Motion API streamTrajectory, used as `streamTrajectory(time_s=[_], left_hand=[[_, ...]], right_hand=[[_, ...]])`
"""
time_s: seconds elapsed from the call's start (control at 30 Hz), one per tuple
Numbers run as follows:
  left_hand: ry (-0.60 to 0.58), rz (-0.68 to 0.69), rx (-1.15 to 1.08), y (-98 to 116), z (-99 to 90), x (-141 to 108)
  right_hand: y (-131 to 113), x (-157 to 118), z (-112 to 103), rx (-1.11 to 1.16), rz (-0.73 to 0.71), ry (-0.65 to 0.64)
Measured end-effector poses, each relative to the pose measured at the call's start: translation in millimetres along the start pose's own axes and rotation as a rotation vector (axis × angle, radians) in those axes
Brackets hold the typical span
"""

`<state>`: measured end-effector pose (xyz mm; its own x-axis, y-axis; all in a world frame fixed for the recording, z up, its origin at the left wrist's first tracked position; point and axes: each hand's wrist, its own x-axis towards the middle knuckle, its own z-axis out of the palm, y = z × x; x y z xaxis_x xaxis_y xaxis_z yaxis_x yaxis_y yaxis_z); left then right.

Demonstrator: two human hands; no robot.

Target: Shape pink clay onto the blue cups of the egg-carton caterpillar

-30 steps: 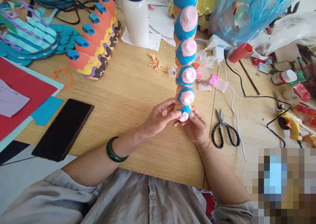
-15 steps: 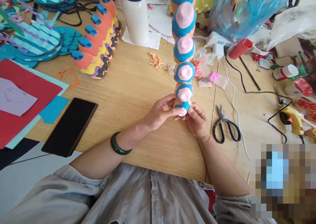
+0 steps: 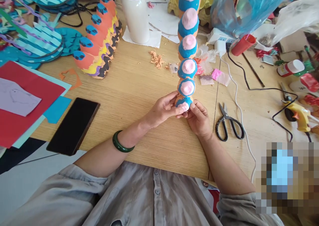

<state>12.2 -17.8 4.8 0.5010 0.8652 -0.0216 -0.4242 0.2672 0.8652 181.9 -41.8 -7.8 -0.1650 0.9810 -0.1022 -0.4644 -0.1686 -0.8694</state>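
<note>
Gripping the long bumpy orange, blue and pink strip of cups (image 3: 187, 68) over the pale wooden table (image 3: 129, 96), we clamp its nearest cup between the thumbs and fingers of our left hand (image 3: 164, 110) and right hand (image 3: 199, 119). Near our right hand lie the black-handled metal scissors (image 3: 225, 116). Further right, print on the small red-and-white bottle (image 3: 289, 69) is too small for us to read.

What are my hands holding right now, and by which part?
The left hand and right hand hold the blue-and-pink bumpy strip by its near end, fingers around the lowest bump.
</note>
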Motion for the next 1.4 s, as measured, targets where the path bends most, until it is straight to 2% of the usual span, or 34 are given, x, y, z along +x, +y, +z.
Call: streamTrajectory(time_s=[0.5, 0.63, 0.77, 0.87, 1.23, 1.33, 1.4], left_hand=[[0.120, 0.071, 0.024, -8, -5.1, 1], [0.106, 0.027, -0.013, -8, -4.3, 3], [0.020, -0.047, -0.087, -3, -2.8, 4], [-0.022, -0.038, -0.127, 0, -2.2, 4], [0.042, 0.025, -0.037, -10, -5.9, 4], [0.090, 0.019, -0.037, -7, -4.2, 3], [0.076, 0.002, -0.052, -4, -3.2, 2]], right_hand=[[0, -5, 12, -0.024, -0.062, 0.052], [2, -5, 12, -0.033, -0.062, 0.067], [4, -6, 11, -0.048, -0.066, 0.067], [5, -6, 9, -0.032, -0.074, 0.062], [7, -7, 5, -0.129, -0.078, 0.031], [8, -7, 5, -0.117, -0.080, 0.012], [7, -6, 5, -0.098, -0.079, 0.012]])
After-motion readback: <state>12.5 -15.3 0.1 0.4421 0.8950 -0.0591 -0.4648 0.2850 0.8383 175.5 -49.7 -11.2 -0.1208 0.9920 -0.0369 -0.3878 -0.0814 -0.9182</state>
